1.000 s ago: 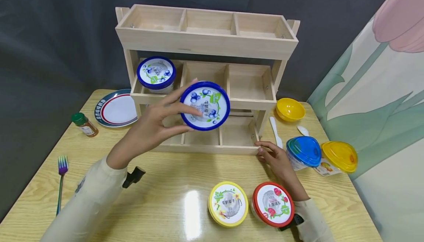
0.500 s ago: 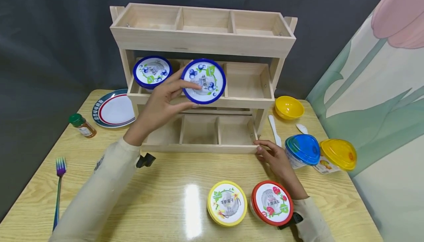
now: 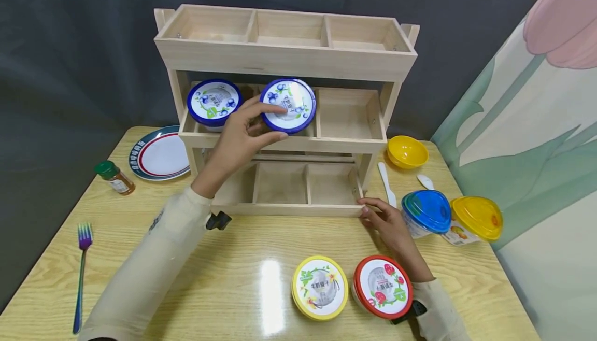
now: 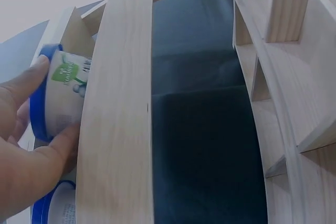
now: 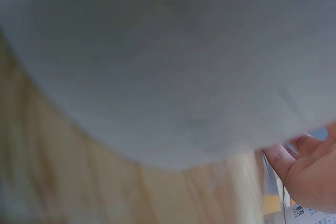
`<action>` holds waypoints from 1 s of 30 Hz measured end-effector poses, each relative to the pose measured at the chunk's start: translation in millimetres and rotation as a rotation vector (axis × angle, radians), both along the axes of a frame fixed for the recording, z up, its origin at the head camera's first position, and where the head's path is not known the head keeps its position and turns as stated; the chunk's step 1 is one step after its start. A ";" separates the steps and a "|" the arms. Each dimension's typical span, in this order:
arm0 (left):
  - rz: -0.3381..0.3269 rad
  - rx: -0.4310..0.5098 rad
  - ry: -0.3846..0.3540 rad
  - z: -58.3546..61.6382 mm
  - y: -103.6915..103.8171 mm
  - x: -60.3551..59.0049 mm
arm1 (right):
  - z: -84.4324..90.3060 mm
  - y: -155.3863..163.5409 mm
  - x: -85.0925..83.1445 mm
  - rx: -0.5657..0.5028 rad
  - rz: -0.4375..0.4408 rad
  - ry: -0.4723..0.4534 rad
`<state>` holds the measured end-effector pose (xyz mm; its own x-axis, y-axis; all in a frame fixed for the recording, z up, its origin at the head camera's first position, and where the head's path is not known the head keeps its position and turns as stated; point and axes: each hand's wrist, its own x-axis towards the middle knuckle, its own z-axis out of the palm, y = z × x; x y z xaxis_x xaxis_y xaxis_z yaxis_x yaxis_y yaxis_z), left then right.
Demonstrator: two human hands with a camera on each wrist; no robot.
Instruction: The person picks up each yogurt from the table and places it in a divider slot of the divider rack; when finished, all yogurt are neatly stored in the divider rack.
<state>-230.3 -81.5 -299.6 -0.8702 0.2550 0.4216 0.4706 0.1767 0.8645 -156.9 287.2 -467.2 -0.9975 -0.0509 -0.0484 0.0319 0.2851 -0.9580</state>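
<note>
"Blue rims the lid of the held tub [image 3: 299, 98]; where does it lie in the head view?"

"Just above the frame's centre, over the middle compartment in the middle row of the wooden rack [image 3: 284, 60]. The left hand [image 3: 239, 135] grips it, thumb and fingers closed about the lid and side, one finger across the label. Such a grip probably keeps the base free of fingers."

"And its neighbour?"

"The seated tub [image 3: 214, 101], also blue-lidded, stands in the left compartment of that row, upright enough for its label to read from above."

"Why is the right hand [image 3: 386, 224] at lower right of centre?"

"Presumably to steady the rack: its fingers are loosely bent, with tips touching the front corner of the bottom row. Whether they pinch that corner, one cannot tell."

"What stands nearer the viewer?"

"A yellow-lidded tub [image 3: 320, 288] and a red-lidded tub [image 3: 383, 287], side by side on the worktop [image 3: 233, 289], perhaps set there for easy reach."

"What is obscured?"

"The held tub's base: the lid covers it in the head view, a board in the left wrist view, so contact with the compartment is uncertain. A blurred pale surface [image 5: 173, 77] fills most of the right wrist view."
</note>
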 end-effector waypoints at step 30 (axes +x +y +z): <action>0.083 -0.248 0.020 13.3 7.4 3.9 | -5.2 1.9 -0.9 0.011 0.014 0.038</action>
<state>-226.4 -74.1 -286.3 -0.8848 0.2803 0.3722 0.4617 0.4209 0.7808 -157.8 289.0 -472.4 -0.9978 -0.0649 -0.0112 -0.0085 0.2960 -0.9552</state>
